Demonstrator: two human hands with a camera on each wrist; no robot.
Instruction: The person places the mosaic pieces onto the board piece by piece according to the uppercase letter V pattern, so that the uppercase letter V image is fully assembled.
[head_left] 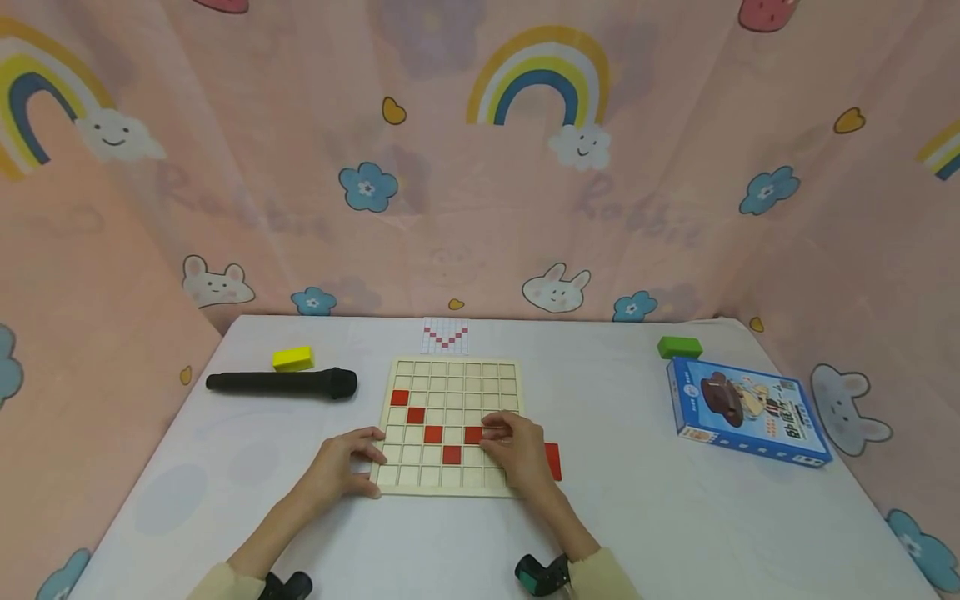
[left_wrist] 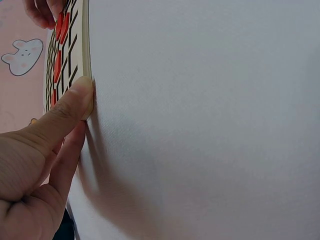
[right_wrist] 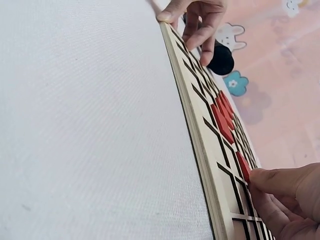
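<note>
A cream grid board (head_left: 420, 367) lies on the table, with several red square tiles in its cells forming a slanting line. My left hand (head_left: 337, 467) grips the board's near left corner, its thumb at the edge in the left wrist view. Over the right part of the board, my right hand (head_left: 517, 450) pinches a red tile (head_left: 472, 435) between thumb and fingers at its right side. The right wrist view shows the thumb against this tile (right_wrist: 243, 166) at the board's surface. Partly hidden behind the right hand, a larger red piece (head_left: 553, 461) lies beside the board.
Behind the board is a small pattern card (head_left: 446, 336) with a red V of squares. A black microphone (head_left: 281, 383) and a yellow block (head_left: 292, 359) lie at left. To the right are a blue box (head_left: 750, 411) and a green block (head_left: 679, 347).
</note>
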